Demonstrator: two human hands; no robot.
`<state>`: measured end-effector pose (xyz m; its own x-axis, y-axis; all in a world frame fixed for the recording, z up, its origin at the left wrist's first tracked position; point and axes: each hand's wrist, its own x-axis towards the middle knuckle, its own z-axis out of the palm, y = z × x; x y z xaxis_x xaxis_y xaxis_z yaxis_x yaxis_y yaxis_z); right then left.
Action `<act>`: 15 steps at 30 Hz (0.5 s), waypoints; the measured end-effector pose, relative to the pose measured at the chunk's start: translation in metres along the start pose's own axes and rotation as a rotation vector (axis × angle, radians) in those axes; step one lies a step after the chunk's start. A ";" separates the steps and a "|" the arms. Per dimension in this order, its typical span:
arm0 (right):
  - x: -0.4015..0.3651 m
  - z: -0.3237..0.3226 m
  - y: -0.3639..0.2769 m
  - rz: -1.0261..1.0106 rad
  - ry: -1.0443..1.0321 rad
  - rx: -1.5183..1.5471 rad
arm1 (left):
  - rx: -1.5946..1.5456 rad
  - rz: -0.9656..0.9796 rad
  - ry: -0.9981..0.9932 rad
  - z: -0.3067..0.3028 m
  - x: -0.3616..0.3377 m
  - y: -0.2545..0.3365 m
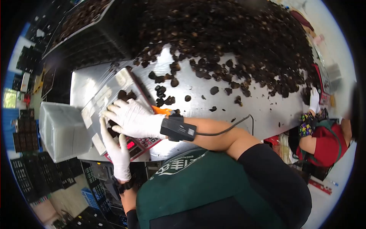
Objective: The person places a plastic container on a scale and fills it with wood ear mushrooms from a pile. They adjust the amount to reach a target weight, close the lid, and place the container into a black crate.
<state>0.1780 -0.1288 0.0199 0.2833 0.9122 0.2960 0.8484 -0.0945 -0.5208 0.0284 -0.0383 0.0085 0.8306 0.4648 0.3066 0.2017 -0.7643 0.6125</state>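
My right hand (133, 117), in a white glove, lies palm down over a weighing scale with its fingers stretched out. My left hand (116, 152), also gloved, is at the scale's near left side, with fingers extended and thumb apart. Dark brown pieces (111, 131) that look like dried mushrooms show between the two hands, partly hidden. More of these dark pieces (127, 94) sit just beyond my right fingers. The scale (143, 150) has a red edge and a lit red display. An orange object (162, 110) lies beside my right wrist.
A big heap of the dark pieces (236, 34) covers the back of the metal table (190, 126). A black crate (89, 42) stands at the upper left, and clear plastic containers (63, 131) at the left. On the right, a co-worker in red (324, 147) reaches toward another scale (324, 86).
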 end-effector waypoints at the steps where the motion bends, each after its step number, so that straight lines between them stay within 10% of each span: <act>1: -0.005 0.009 0.008 -0.026 -0.008 -0.020 | 0.056 0.015 -0.013 -0.001 0.002 0.003; 6: -0.007 -0.006 0.009 -0.099 0.052 -0.071 | 0.057 0.057 -0.052 0.000 0.018 0.005; 10: -0.028 -0.036 0.048 -0.140 0.491 -0.174 | 0.301 0.082 -0.199 -0.001 0.023 -0.004; 15: -0.132 -0.078 0.208 0.552 0.550 -0.592 | 0.119 0.061 -0.146 -0.005 0.027 0.013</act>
<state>0.3522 -0.2996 -0.0650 0.7495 0.3804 0.5417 0.5784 -0.7744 -0.2565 0.0509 -0.0334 0.0291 0.9079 0.3528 0.2263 0.2014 -0.8407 0.5027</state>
